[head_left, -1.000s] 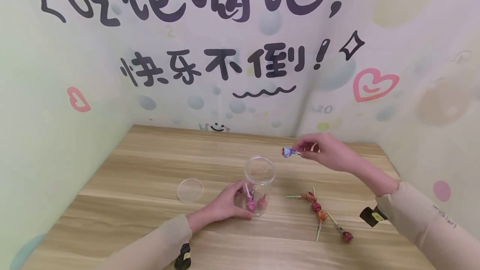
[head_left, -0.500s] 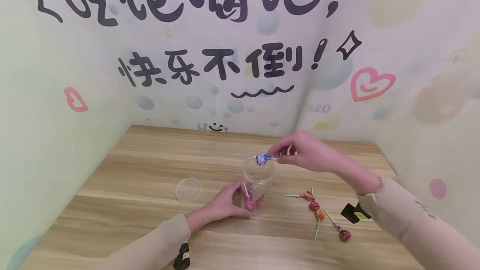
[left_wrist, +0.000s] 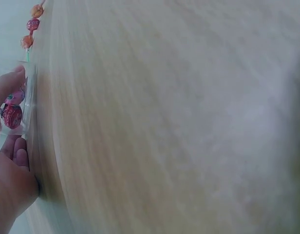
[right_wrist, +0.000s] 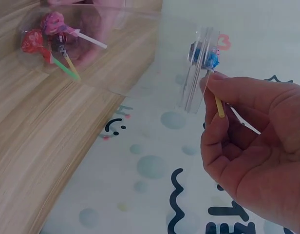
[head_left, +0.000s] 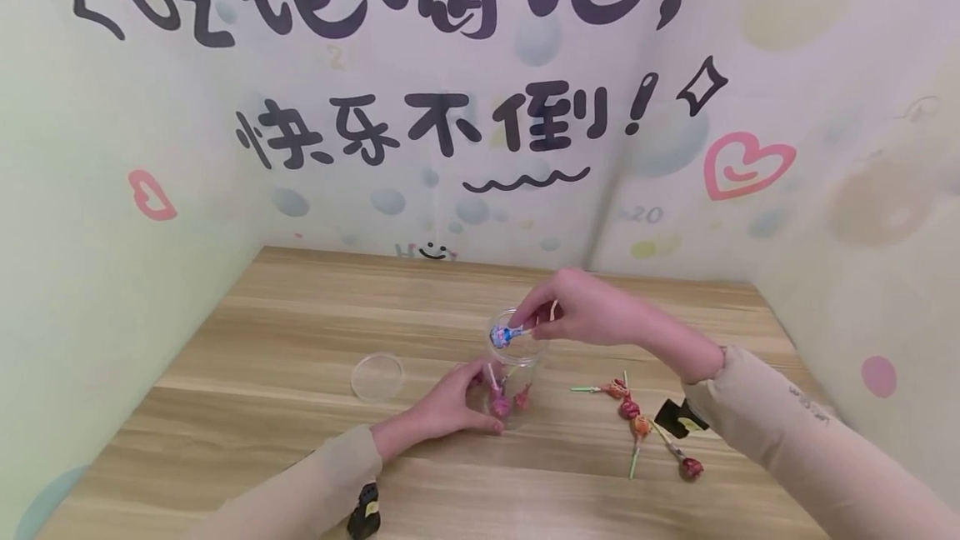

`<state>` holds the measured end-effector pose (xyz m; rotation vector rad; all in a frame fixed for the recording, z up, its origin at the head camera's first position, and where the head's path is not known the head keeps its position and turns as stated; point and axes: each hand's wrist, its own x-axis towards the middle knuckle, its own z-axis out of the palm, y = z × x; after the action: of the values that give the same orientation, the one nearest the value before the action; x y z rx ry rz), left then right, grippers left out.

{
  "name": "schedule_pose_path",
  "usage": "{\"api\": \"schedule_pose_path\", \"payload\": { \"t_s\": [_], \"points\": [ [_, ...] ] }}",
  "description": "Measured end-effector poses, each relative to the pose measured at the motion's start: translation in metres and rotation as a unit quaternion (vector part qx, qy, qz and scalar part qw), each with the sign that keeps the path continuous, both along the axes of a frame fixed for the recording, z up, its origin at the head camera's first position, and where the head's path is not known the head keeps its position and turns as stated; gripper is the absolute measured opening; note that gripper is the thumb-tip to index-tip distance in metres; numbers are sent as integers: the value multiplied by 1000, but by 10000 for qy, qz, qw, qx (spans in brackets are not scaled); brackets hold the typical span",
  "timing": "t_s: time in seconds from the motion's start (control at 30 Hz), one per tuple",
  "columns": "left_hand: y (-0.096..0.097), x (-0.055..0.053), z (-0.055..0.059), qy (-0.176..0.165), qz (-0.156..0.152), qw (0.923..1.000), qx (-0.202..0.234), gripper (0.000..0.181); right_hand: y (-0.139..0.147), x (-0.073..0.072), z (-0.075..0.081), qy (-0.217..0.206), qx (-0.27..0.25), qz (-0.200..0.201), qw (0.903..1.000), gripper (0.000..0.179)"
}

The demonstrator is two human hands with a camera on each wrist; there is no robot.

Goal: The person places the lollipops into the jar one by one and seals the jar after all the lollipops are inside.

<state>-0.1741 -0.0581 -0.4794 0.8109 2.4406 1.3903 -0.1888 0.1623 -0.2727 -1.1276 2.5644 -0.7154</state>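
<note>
A clear plastic jar (head_left: pixel 534 375) stands upright and uncovered on the wooden table. My left hand (head_left: pixel 438 408) grips it low down, thumb at the front and fingers around the far side. Inside, near the bottom, lie a pink lollipop (right_wrist: pixel 53 22), a red lollipop (right_wrist: pixel 33 42) with a green stick and a dark one with a yellow stick. My right hand (head_left: pixel 592 307) pinches the yellow stick of a blue-wrapped lollipop (head_left: pixel 501 336). That lollipop's head is right at the jar's mouth, candy end pointing left and the stick nearly level.
A round clear lid (head_left: pixel 377 377) lies flat left of the jar. Several loose lollipops lie to the right, including an orange one (head_left: pixel 641 426) and a dark red one (head_left: pixel 691 468). A printed wall (head_left: pixel 360 223) closes off the table's back edge.
My right hand has carried the blue lollipop leftward and slightly down, from right of the jar to its mouth. The left hand and the jar have stayed in place.
</note>
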Motion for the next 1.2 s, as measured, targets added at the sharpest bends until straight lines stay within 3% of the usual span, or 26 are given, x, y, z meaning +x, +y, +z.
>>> {"api": "schedule_pose_path", "payload": {
  "t_s": [1.0,1.2],
  "points": [
    [1,-2,-6,-40,89,9999,-47,59,-11,4,-7,53,261,263,9993,22],
    [-1,-1,-3,59,33,10000,-29,68,-7,8,-7,510,255,289,9980,30]
  ]
}}
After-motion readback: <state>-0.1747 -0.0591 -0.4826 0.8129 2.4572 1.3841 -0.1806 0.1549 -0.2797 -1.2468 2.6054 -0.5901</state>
